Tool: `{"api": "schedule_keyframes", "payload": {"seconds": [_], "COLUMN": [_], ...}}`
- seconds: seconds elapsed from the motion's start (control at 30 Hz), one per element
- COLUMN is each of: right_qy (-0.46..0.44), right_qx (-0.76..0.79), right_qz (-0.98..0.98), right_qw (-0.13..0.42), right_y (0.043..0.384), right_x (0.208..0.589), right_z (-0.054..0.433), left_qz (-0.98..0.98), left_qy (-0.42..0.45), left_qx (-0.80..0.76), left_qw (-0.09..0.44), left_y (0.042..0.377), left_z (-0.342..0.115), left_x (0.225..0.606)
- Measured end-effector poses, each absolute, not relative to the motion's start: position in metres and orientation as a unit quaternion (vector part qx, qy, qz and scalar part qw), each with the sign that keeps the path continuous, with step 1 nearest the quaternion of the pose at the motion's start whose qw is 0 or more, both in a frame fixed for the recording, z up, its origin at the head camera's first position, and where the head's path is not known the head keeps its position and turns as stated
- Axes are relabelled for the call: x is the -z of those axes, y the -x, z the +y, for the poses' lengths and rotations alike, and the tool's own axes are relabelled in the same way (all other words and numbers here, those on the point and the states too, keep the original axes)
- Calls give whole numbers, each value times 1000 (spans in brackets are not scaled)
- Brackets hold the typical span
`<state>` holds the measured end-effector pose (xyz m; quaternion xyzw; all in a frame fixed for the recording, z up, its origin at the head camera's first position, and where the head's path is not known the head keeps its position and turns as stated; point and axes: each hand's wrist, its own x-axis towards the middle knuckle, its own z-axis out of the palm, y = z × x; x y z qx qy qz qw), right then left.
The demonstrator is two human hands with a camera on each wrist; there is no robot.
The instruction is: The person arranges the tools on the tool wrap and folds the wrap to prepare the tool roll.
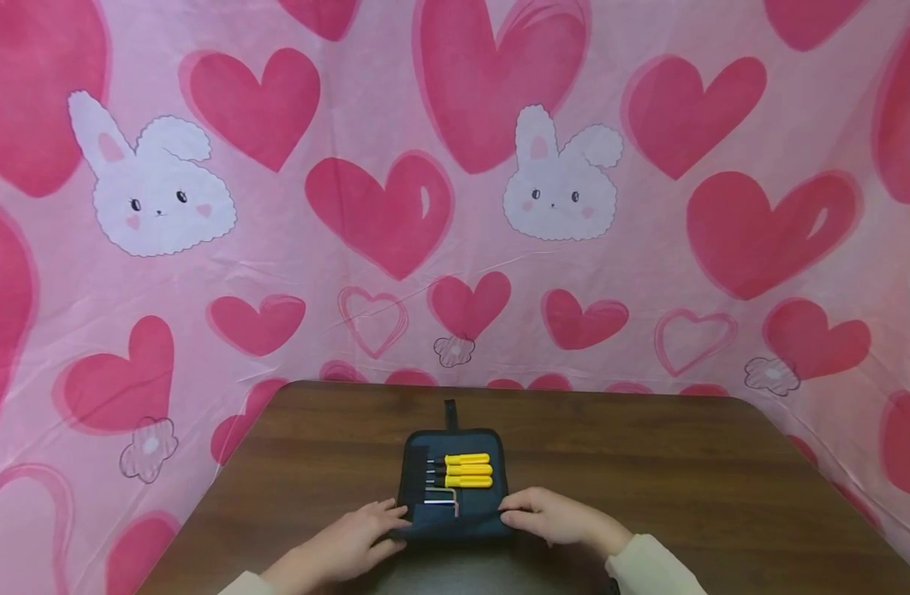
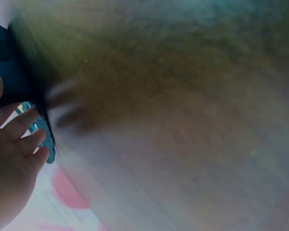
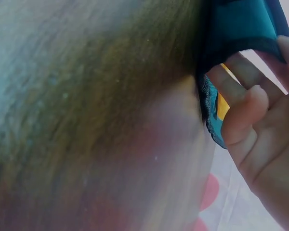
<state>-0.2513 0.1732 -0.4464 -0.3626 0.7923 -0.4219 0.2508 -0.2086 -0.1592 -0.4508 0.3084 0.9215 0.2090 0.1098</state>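
Observation:
A black zip-edged tool case [image 1: 457,444] lies unfolded on the wooden table, its near flap [image 1: 455,529] raised a little off the tabletop. Inside are three yellow-handled screwdrivers [image 1: 469,470] side by side, with L-shaped hex keys [image 1: 441,501] below them. My left hand [image 1: 359,533] holds the flap's left edge, thumb on the near side and fingers behind. At the right corner, my right hand [image 1: 555,514] pinches the flap edge. In the right wrist view, fingers of the right hand [image 3: 265,110] pass behind the flap [image 3: 241,24], and yellow shows beyond them.
A short black strap [image 1: 450,415] sticks out from the case's far edge. The brown table [image 1: 648,463] extends to both sides and behind the case. A pink cloth [image 1: 380,107] with hearts and rabbits hangs around the table's back and sides.

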Motion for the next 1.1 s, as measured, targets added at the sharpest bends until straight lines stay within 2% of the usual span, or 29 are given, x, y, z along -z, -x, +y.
{"api": "schedule_keyframes", "payload": {"seconds": [0.17,0.43,0.57,1.1], "right_qy": [335,287,257,191], "right_qx": [441,450,454,472], "right_qz": [802,826,837,852], "right_qw": [225,179,163,122], "right_y": [255,261,264,275], "right_x": [447,445,445,453], "right_z": [171,163,157,142], "left_qz": [921,915,915,929], "left_qy": [-278,-216,-197,-248], "left_qx": [-253,-316,-333,-268], "left_qw": [104,126,114,60], "left_y": [214,223,226,220], "left_z": [-157,-153,-152,-155], "left_x": [448,444,444,452]}}
